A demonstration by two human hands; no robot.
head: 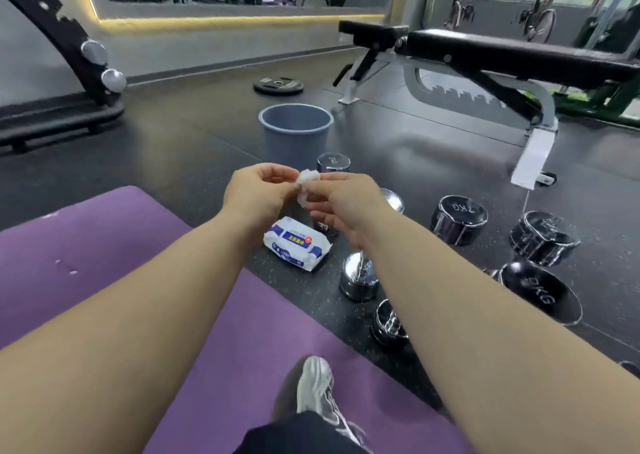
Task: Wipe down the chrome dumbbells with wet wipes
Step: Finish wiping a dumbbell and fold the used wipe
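Both hands, left hand and right hand, are pinching a crumpled white wet wipe between them; shiny chrome dumbbells are sitting below and right. Wad this tight probably isn't covering much metal.

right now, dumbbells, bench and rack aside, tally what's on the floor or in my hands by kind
wet wipe: 1
wet wipe pack: 1
waste bin: 1
weight plate: 1
purple mat: 1
total: 5
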